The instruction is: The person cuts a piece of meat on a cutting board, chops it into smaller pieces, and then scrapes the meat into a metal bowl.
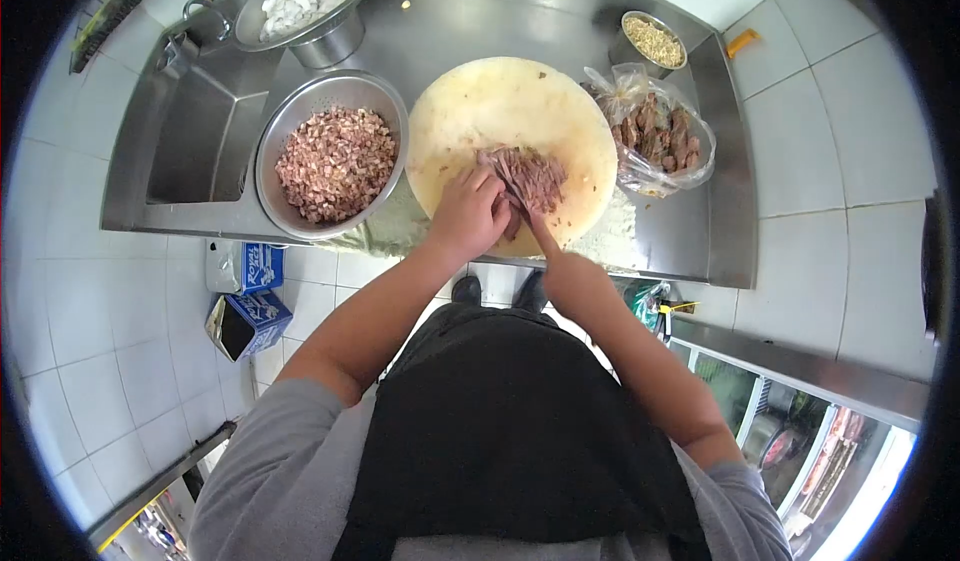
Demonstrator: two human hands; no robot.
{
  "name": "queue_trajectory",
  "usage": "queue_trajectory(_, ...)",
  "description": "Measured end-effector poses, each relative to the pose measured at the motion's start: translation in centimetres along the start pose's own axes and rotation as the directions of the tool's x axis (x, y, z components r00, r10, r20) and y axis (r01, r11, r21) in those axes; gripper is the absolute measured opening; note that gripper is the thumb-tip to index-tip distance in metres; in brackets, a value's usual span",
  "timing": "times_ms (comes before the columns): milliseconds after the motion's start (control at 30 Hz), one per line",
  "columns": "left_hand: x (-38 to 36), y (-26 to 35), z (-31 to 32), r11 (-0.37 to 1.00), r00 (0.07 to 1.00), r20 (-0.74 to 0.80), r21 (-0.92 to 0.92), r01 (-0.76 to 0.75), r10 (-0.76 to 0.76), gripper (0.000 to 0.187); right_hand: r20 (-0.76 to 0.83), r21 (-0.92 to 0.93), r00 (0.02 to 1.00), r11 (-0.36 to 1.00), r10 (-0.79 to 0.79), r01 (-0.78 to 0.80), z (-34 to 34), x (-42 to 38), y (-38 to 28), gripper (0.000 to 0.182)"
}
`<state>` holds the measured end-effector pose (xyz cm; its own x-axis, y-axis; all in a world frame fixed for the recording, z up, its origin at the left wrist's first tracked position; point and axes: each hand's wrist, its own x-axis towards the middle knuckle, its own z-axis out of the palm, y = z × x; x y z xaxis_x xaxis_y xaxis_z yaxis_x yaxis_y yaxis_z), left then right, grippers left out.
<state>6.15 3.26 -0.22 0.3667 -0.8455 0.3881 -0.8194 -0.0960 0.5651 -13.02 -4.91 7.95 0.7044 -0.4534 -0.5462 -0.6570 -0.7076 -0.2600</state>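
A round pale cutting board (pixel 470 96) lies on the steel counter, with a pile of sliced brown meat (pixel 535 176) near its middle. My left hand (pixel 468 211) rests on the board with bent fingers, pressing meat at the pile's left side. My right hand (pixel 578 283) is closed around a knife, its index finger stretched along the tool toward the pile. Only part of the dark knife blade (pixel 514 193) shows between the hands; the handle is hidden in my grip.
Left of the board stands a steel bowl (pixel 270 166) of diced meat. Behind it, a colander (pixel 352 1) holds whitish pieces beside the sink (pixel 190 161). On the right are a plastic bag (pixel 705 156) of meat chunks and a small bowl (pixel 624 53) of chopped pale bits.
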Motion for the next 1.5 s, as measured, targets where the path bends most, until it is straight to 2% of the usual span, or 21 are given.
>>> queue_trajectory(100, -0.5, 0.7, -0.4, 0.999, 0.995, -0.093, -0.024, 0.03, -0.032, 0.019, 0.083, 0.035, 0.996, 0.999, 0.025, -0.028, -1.0, -3.6, 1.2, 0.079)
queue_trajectory(200, -0.8, 0.9, -0.4, 0.998, 0.98, -0.19, -0.034, 0.048, -0.054, 0.018, 0.049, -0.041, 0.998, 0.999, 0.031, -0.029, -3.1, -5.6, 1.0, 0.079)
queue_trajectory(333, -1.8, 0.7, -0.5, 0.997, 0.995, -0.069, -0.039, 0.072, -0.074, 0.02, 0.016, -0.051, 0.999, 0.998, 0.035, -0.034, -4.5, -5.6, -0.7, 0.08)
queue_trajectory(367, -1.8, 0.8, -0.5, 0.997, 0.997, -0.034, -0.039, 0.071, -0.073, 0.023, 0.008, -0.052, 1.0, 0.999, -0.009, 0.009, -4.0, -5.0, -0.6, 0.081)
queue_trajectory(400, -1.8, 0.9, -0.4, 0.997, 0.997, -0.031, -0.042, 0.07, -0.071, 0.023, 0.0, -0.055, 0.999, 0.997, -0.051, 0.051, -3.5, -4.6, -0.6, 0.083)
queue_trajectory(533, -1.8, 1.0, 0.0, 0.998, 0.997, -0.046, 0.005, 0.059, -0.058, 0.022, -0.016, -0.142, 0.998, 0.988, -0.06, 0.057, -2.7, -4.0, -0.8, 0.086)
queue_trajectory(600, -2.0, 1.1, -0.2, 0.997, 0.997, -0.048, 0.018, 0.069, -0.068, 0.022, 0.058, -0.167, 0.997, 0.984, -0.046, 0.055, -3.7, -4.9, -0.9, 0.087)
queue_trajectory(667, -1.8, 1.2, -0.6, 0.998, 0.998, -0.01, 0.027, 0.062, -0.061, 0.023, 0.079, -0.183, 0.996, 0.981, -0.053, 0.066, -4.4, -5.6, -0.7, 0.087)
queue_trajectory(800, -2.1, 1.0, -0.3, 0.999, 0.998, -0.039, 0.003, 0.044, -0.044, 0.022, 0.104, -0.237, 0.992, 0.966, -0.076, 0.099, -4.9, -5.8, -0.8, 0.086)
queue_trajectory(933, -2.0, 0.8, 0.0, 0.999, 0.998, -0.057, 0.003, 0.036, -0.036, 0.021, 0.106, -0.219, 0.992, 0.972, -0.061, 0.083, -3.2, -4.2, -0.5, 0.086)
queue_trajectory(1000, -2.3, 0.9, 0.0, 0.999, 0.999, -0.037, 0.019, 0.04, -0.039, 0.021, 0.008, -0.097, 0.996, 0.991, -0.088, 0.088, -0.2, -1.8, 0.3, 0.085)
queue_trajectory(1100, -2.0, 0.7, -0.3, 0.999, 0.999, -0.012, 0.028, 0.034, -0.034, 0.02, 0.051, -0.127, 0.998, 0.991, -0.034, 0.04, -0.4, 0.2, -0.7, 0.084)
queue_trajectory(1200, -1.8, 0.9, -0.4, 1.0, 0.999, -0.053, 0.001, -0.007, 0.007, 0.021, 0.024, -0.144, 0.995, 0.985, -0.095, 0.098, -1.2, 0.0, -0.3, 0.084)
queue_trajectory(1267, -2.0, 1.5, -1.1, 0.997, 0.988, -0.153, -0.078, 0.004, -0.016, 0.023, 0.022, -0.153, 0.994, 0.982, -0.11, 0.113, -3.0, -2.0, -1.1, 0.083)
queue_trajectory(1300, -2.0, 1.3, -1.1, 0.997, 0.988, -0.153, -0.078, 0.004, -0.016, 0.023, 0.027, -0.162, 0.991, 0.978, -0.129, 0.132, -3.7, -3.1, -1.6, 0.083)
queue_trajectory(1367, -2.4, 0.9, -0.9, 1.0, 1.0, -0.014, -0.012, 0.006, -0.006, 0.021, 0.067, -0.173, 0.992, 0.978, -0.108, 0.118, -4.2, -4.4, -1.7, 0.083)
queue_trajectory(1500, -2.5, 0.6, -0.3, 0.999, 0.996, -0.073, 0.009, -0.041, 0.042, 0.021, 0.108, -0.172, 0.99, 0.979, -0.091, 0.109, -4.1, -4.5, -1.4, 0.083)
